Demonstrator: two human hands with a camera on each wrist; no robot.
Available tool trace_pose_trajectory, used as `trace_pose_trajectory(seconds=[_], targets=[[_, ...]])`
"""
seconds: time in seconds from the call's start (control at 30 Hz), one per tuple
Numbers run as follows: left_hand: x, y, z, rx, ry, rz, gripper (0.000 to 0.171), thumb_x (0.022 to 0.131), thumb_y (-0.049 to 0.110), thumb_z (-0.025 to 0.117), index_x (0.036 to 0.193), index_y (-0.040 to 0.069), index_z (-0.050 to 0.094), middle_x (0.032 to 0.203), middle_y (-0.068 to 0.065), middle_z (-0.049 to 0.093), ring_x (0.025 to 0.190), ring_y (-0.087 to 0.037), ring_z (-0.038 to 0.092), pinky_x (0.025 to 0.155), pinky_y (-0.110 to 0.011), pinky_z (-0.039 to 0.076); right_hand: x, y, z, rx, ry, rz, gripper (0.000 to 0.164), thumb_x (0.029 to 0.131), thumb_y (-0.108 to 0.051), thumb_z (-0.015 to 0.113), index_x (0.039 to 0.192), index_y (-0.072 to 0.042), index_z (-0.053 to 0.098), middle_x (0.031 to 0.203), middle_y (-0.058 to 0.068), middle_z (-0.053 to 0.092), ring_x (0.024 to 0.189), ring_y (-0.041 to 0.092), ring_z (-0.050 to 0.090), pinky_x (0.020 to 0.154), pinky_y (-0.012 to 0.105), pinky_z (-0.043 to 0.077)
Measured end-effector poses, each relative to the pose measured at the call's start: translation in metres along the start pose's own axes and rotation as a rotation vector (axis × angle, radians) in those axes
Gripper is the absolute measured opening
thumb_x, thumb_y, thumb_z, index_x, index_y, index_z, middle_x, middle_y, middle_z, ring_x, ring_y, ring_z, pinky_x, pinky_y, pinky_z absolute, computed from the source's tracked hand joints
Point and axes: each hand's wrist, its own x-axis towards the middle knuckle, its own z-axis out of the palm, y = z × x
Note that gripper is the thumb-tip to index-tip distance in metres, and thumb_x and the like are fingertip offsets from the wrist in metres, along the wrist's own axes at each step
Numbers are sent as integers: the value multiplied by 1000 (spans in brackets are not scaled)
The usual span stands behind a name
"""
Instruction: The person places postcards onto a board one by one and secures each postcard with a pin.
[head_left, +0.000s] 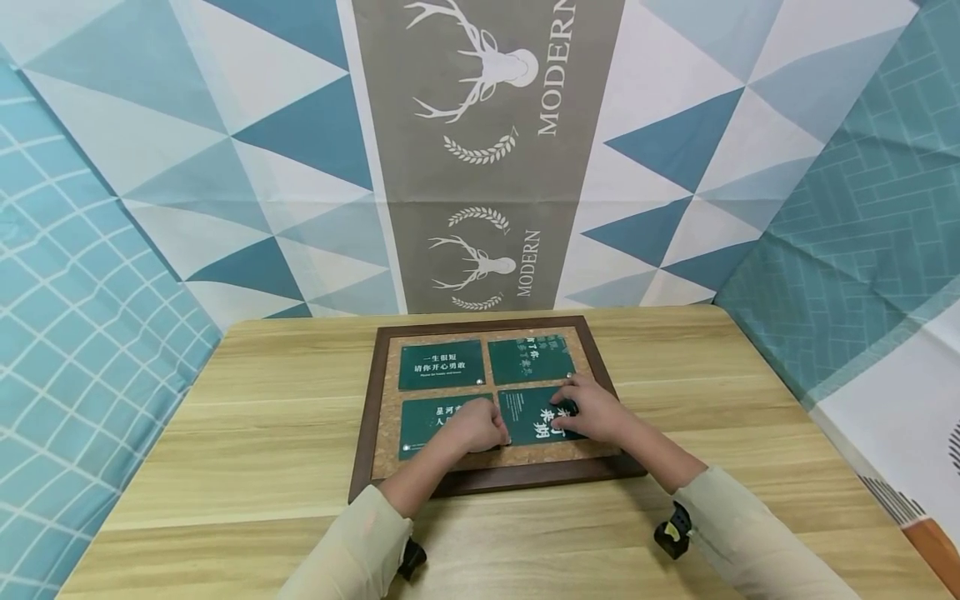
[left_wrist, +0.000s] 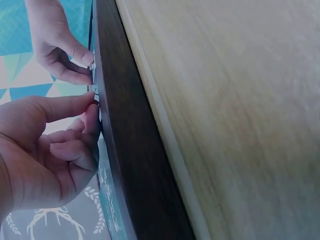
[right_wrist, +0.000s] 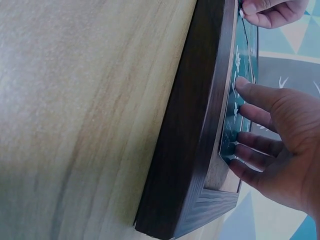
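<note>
A cork board [head_left: 450, 475] in a dark brown wooden frame [head_left: 517, 478] lies on the table, bearing several green cards with white lettering. At the lower-left corner of the bottom-right card [head_left: 525, 417], my left hand [head_left: 474, 425] pinches a small white pushpin [right_wrist: 242, 13] between thumb and forefinger. My right hand [head_left: 592, 408] rests spread fingertips on that same card, as the right wrist view shows. Partly under my left hand is the bottom-left card [head_left: 420, 425]. Above sit the top-left card [head_left: 442, 364] and the top-right card [head_left: 528, 362].
The wood-grain table [head_left: 262, 433] extends around the frame on all sides. Behind it rises a patterned cloth backdrop [head_left: 487, 167] with deer heads and triangles. Blue tile-patterned cloth [head_left: 67, 292] hangs at the left.
</note>
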Motion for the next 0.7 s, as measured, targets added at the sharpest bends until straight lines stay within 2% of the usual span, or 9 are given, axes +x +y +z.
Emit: trace_pose_trajectory(seconds=[0.13, 0.2, 0.3, 0.37, 0.5, 0.7], targets=[[0, 1, 2, 56, 36, 15, 26, 86, 12, 66, 60, 8, 61, 77, -1, 68, 59, -14, 52, 52, -26, 36, 0, -1, -1, -2, 0, -4, 33, 83, -27, 71, 110, -8, 67, 131, 21, 50, 134, 42, 33, 102, 51, 40], [0, 3, 3, 91, 47, 15, 34, 86, 12, 65, 54, 9, 54, 66, 0, 64, 54, -13, 49, 51, -26, 36, 0, -1, -1, -1, 1, -2, 33, 83, -27, 71, 109, -8, 67, 131, 21, 50, 134, 42, 33, 102, 51, 40], [2, 6, 4, 147, 61, 4, 35, 84, 13, 69, 54, 12, 50, 58, 0, 55, 52, -14, 46, 52, -27, 38, 0, -1, 0, -2, 2, -6, 33, 83, -27, 71, 109, -8, 67, 131, 20, 51, 134, 42, 33, 102, 51, 40], [3, 8, 3, 172, 61, -10, 32, 82, 14, 71, 56, 12, 53, 59, -1, 54, 54, -14, 47, 55, -29, 42, 1, -1, 0, -2, 3, -7, 33, 83, -27, 71, 109, -8, 67, 131, 20, 51, 134, 42, 33, 102, 51, 39], [5, 10, 1, 211, 59, -31, 22, 80, 17, 73, 64, 10, 62, 67, -1, 60, 61, -16, 53, 61, -33, 48, 1, -1, -1, -3, 4, -5, 33, 83, -28, 71, 109, -8, 67, 132, 21, 50, 134, 42, 33, 102, 51, 39], [6, 11, 2, 220, 59, -58, 20, 77, 19, 76, 65, 10, 64, 67, -2, 61, 58, -17, 53, 56, -32, 46, 0, -1, 0, -5, -6, 10, 33, 83, -28, 71, 109, -9, 66, 133, 21, 49, 134, 42, 33, 102, 51, 39]])
